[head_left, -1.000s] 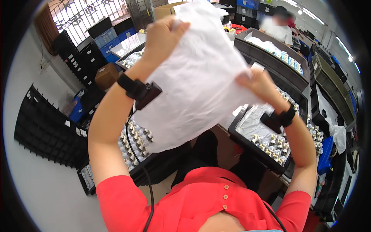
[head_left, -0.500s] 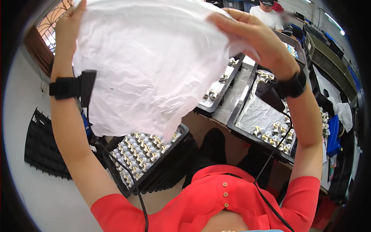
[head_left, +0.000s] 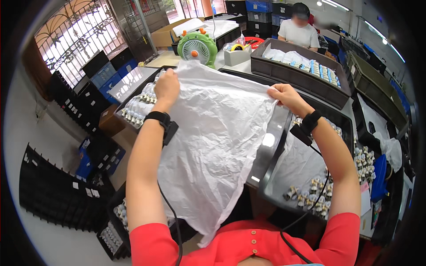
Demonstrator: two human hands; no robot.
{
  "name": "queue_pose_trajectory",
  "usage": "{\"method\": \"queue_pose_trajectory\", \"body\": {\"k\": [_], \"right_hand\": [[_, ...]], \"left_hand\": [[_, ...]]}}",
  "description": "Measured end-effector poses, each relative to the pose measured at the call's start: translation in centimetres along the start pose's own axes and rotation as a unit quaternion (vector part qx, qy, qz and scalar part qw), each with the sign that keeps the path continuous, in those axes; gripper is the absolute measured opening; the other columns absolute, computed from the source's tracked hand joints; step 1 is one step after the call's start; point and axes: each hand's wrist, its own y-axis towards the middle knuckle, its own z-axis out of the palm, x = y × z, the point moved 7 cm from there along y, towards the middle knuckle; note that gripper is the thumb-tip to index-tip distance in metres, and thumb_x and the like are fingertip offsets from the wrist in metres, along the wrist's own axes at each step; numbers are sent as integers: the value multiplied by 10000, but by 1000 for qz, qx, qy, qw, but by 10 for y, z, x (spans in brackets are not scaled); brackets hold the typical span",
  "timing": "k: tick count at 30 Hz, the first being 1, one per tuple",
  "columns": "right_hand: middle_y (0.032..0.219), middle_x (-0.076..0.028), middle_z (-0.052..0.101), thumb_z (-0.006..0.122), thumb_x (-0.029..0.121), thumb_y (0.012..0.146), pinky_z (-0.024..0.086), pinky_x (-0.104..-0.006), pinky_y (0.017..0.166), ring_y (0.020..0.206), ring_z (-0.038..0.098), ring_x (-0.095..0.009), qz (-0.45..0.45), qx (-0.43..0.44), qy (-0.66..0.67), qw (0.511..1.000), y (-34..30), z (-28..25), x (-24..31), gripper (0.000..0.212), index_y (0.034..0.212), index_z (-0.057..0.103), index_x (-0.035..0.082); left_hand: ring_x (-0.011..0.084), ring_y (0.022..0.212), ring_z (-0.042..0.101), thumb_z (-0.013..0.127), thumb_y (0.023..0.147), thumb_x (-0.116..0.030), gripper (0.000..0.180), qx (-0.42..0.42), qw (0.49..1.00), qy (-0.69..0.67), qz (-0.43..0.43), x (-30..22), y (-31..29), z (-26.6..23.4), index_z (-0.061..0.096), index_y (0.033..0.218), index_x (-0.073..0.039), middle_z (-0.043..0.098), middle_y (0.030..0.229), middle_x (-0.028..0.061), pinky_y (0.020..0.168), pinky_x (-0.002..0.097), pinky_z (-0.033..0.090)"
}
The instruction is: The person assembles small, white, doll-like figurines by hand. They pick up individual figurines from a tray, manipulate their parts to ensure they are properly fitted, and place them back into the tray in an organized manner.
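A thin, crumpled white sheet (head_left: 213,124) hangs spread out between my two hands. My left hand (head_left: 167,87) is closed on its upper left corner. At its upper right corner my right hand (head_left: 287,95) pinches the edge between thumb and fingers. The sheet drapes toward me, its lower tip close to my red shirt, and hides much of the table and of a black tray behind it. Left of the sheet, rows of small white-and-gold figures (head_left: 143,98) show in that tray. Under my right forearm stands another black tray (head_left: 271,186) with white lining and similar figures (head_left: 310,191).
A green fan (head_left: 197,49) stands at the back of the table, beside a tape dispenser (head_left: 237,54). A large grey crate (head_left: 301,82) holds blue-and-white pieces. A person (head_left: 298,29) in a white shirt sits beyond. Black trays (head_left: 116,213) are stacked low at the left.
Both hands have come down from high up, still gripping the sheet. It now hangs lower over the table, and the fan and far table have come into view.
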Motion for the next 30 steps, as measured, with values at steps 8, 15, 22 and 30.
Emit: {"method": "queue_pose_trajectory", "body": {"k": [8, 15, 22, 30], "right_hand": [[786, -198, 647, 588, 151, 799, 492, -366, 696, 748, 640, -323, -94, -117, -281, 948, 52, -34, -19, 195, 899, 661, 1], [790, -191, 648, 582, 134, 782, 494, -389, 703, 764, 629, -354, -82, -126, -350, 925, 84, -39, -35, 156, 848, 659, 16], [812, -198, 641, 557, 73, 759, 484, -441, 708, 789, 618, -371, -86, -106, -446, 885, 105, -40, -42, 137, 864, 626, 20], [723, -215, 604, 509, -23, 729, 479, -465, 651, 739, 611, -395, -90, -100, -524, 841, 117, -37, -49, 123, 849, 488, -1]], "left_hand": [[346, 826, 614, 579, 807, -137, 119, -20, 996, -6, 84, -39, 27, 110, 590, 913, -83, 639, 865, 129, 733, 435, 487], [373, 802, 621, 533, 820, -97, 99, 10, 995, -94, 13, -52, 44, 161, 571, 901, -55, 642, 785, 175, 717, 463, 487], [394, 921, 588, 591, 790, -122, 350, 87, 989, -111, 51, -58, 39, 196, 476, 1111, -45, 588, 1011, 215, 787, 451, 481], [388, 1052, 531, 667, 784, -233, 705, 218, 960, -98, 145, -101, -3, 201, 291, 1356, -65, 476, 1162, 216, 863, 445, 454]]}}
